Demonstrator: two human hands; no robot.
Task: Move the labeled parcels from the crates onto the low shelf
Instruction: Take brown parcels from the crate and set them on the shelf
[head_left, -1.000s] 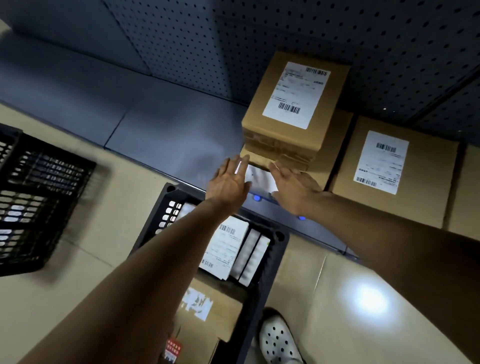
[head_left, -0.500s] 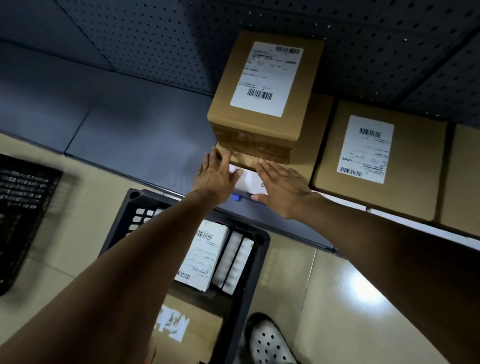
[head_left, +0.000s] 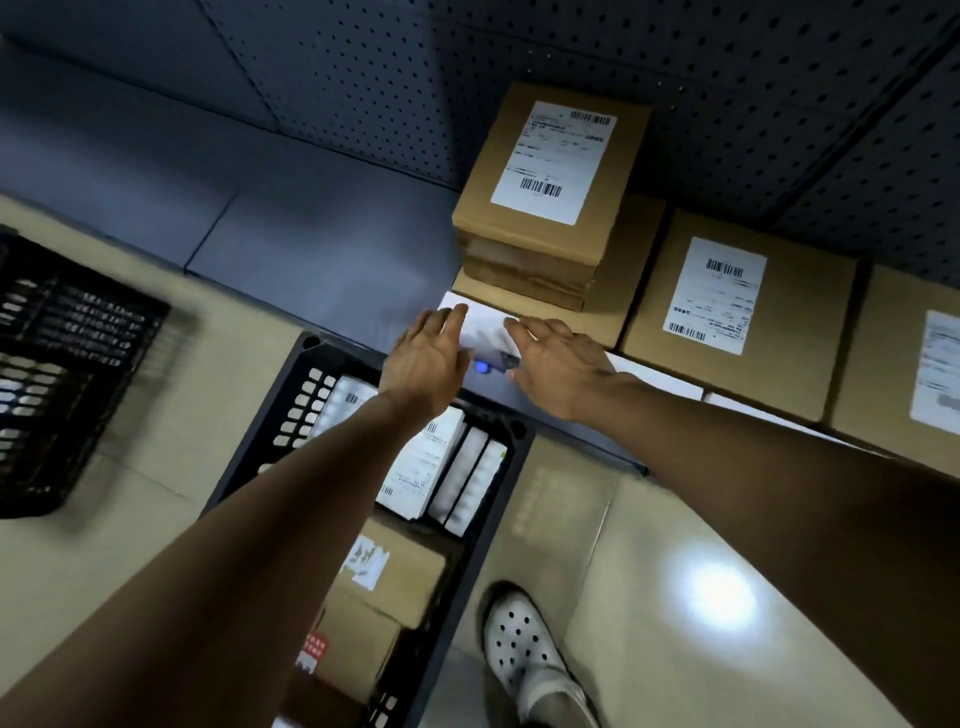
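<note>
A small labeled cardboard parcel (head_left: 550, 171) sits on top of a larger brown box (head_left: 621, 260) on the low grey shelf (head_left: 332, 244). More labeled parcels (head_left: 737, 306) line the shelf to the right. My left hand (head_left: 428, 353) and my right hand (head_left: 556, 358) stretch out side by side with straight fingers over the white front face of the lower box, at the shelf edge; they hold nothing. Below them stands a black crate (head_left: 311, 389) with white labeled parcels (head_left: 421, 462) and brown boxes (head_left: 395, 571) inside.
A second black crate (head_left: 67, 364) lies on the beige floor at the left. A white perforated shoe (head_left: 524, 644) stands right of the near crate. A dark pegboard wall (head_left: 675, 62) backs the shelf, whose left part is bare.
Both hands have drawn back slightly from the stacked boxes. The view has shifted, so the stack now sits further right and higher.
</note>
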